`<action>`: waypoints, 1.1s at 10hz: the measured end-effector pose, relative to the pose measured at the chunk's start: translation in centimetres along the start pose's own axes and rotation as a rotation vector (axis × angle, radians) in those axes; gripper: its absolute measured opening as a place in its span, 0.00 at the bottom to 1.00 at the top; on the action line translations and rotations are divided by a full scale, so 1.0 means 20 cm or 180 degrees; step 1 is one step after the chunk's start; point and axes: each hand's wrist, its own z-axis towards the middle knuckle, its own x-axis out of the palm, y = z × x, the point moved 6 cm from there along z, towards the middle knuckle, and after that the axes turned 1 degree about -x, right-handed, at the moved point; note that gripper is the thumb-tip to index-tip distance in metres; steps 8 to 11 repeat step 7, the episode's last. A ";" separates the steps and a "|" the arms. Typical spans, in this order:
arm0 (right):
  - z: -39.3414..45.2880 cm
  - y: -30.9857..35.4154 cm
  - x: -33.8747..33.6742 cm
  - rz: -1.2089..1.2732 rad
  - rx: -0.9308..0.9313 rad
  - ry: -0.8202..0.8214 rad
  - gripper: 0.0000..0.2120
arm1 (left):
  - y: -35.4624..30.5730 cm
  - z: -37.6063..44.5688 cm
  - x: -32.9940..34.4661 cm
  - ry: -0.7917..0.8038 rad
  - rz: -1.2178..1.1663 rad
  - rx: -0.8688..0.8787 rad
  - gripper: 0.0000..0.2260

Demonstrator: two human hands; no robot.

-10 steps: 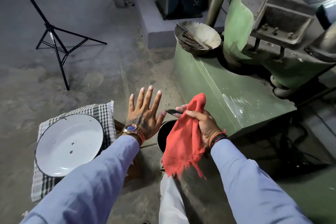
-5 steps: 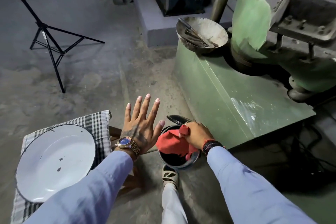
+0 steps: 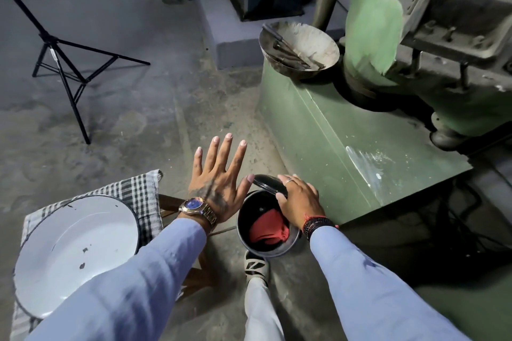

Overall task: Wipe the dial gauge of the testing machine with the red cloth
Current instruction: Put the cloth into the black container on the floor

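The red cloth (image 3: pixel 266 231) lies bunched inside a black round tin (image 3: pixel 243 230) on the floor, beside the green testing machine (image 3: pixel 332 141). My right hand (image 3: pixel 300 202) is over the tin's far rim, with its fingers and thumb closed on the tin's black lid (image 3: pixel 264 184), and it no longer touches the cloth. My left hand (image 3: pixel 219 188) hovers just left of the tin, palm down, fingers spread, holding nothing. No dial gauge is in view.
A metal bowl of tools (image 3: pixel 299 47) sits on the machine's base. A white enamel basin (image 3: pixel 74 246) rests on a checked cloth (image 3: pixel 138 191) over a wooden stool at the left. A black tripod (image 3: pixel 63 63) stands far left. My shoe (image 3: pixel 256 266) is below the tin.
My right hand lowered the red cloth into the black tin, let it go, and moved onto the lid. My left hand stayed open beside it.
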 end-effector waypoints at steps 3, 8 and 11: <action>-0.26 0.32 -0.55 -0.0370 -0.0223 -0.1249 0.40 | -0.16 0.09 -0.50 -0.0349 0.0099 0.0221 0.34; -0.72 0.66 -1.20 -0.0737 -0.0406 -0.2294 0.43 | -0.43 -0.03 -1.28 -0.0883 0.0161 0.0532 0.34; -0.72 0.66 -1.20 -0.0737 -0.0406 -0.2294 0.43 | -0.43 -0.03 -1.28 -0.0883 0.0161 0.0532 0.34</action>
